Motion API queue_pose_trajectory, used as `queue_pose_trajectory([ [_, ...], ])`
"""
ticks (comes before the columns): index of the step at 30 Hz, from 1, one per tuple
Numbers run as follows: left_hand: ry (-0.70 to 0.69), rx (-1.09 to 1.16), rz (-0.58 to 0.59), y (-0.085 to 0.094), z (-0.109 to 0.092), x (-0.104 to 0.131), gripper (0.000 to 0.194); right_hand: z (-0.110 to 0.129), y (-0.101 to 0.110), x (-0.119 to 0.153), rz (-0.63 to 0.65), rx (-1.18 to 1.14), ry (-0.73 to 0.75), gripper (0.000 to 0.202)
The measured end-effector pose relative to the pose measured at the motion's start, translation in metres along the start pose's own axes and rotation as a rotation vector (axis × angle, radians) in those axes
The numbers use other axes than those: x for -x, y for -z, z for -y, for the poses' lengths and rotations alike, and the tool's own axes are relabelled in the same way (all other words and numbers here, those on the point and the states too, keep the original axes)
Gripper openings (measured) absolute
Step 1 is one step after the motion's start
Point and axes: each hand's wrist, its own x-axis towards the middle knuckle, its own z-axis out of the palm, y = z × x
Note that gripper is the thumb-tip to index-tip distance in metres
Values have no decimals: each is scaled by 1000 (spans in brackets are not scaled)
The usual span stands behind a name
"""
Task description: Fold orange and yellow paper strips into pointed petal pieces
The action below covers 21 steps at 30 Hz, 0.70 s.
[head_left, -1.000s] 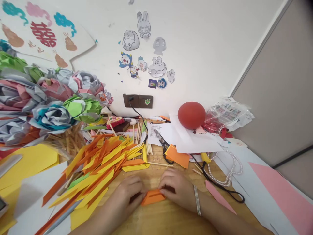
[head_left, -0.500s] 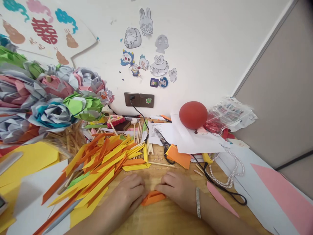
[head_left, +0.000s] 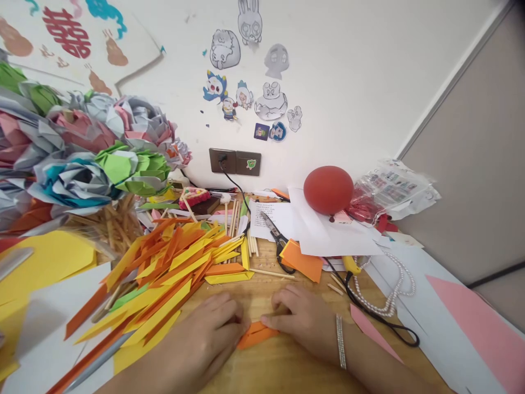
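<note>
A small folded piece of orange paper [head_left: 256, 336] lies on the wooden table between my hands. My left hand [head_left: 213, 328] has its curled fingers closed on the paper's left end. At the right end, my right hand [head_left: 301, 317] presses the thumb onto the paper, its other fingers curled above. Left of my hands spreads a heap of folded yellow and orange paper strips [head_left: 176, 268]. Beyond my right hand lie orange paper squares [head_left: 302, 261] over the handles of black scissors [head_left: 274, 230].
Paper flowers [head_left: 82, 180] crowd the left side. A red balloon [head_left: 328, 190] rests on white paper [head_left: 334, 241] at the back. Pearl strands [head_left: 394, 301] and a black cord [head_left: 379, 314] lie to the right, near pink paper [head_left: 476, 328]. A wall socket [head_left: 223, 161] has a cable plugged in.
My right hand's fingers have lifted and shifted slightly right, with the thumb still on the orange paper. My left hand stays at the left end. The camera view has tilted slightly.
</note>
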Motion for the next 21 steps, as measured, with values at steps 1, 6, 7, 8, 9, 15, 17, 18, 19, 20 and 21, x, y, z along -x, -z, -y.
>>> queue_pose_trajectory([
  [1,10,0,12,0,-1,0,19,0,0,0,4,-7,-14,25],
  [6,135,17,62,-2,-4,1,21,3,0,1,23,-22,-46,26],
  [7,134,24,66,-1,-4,0,21,3,1,2,23,-16,-44,26],
  [8,125,32,63,0,-5,0,21,3,2,2,22,-11,-40,27],
  [9,111,42,52,1,-5,-1,21,2,4,3,24,-3,-28,27],
  [15,43,45,-39,8,-6,-3,24,-13,18,8,26,129,338,19],
  [17,5,26,-54,9,-6,-3,23,-15,20,10,0,117,392,22],
  [18,-15,14,-66,9,-7,-4,22,-15,20,10,-13,96,403,24],
  [19,-31,0,-80,8,-7,-4,21,-14,19,11,-33,74,409,26],
  [20,-43,-18,-88,7,-8,-4,20,-12,18,11,-55,57,422,27],
  [21,-46,-39,-93,5,-8,-4,20,-9,16,11,-77,52,442,27],
])
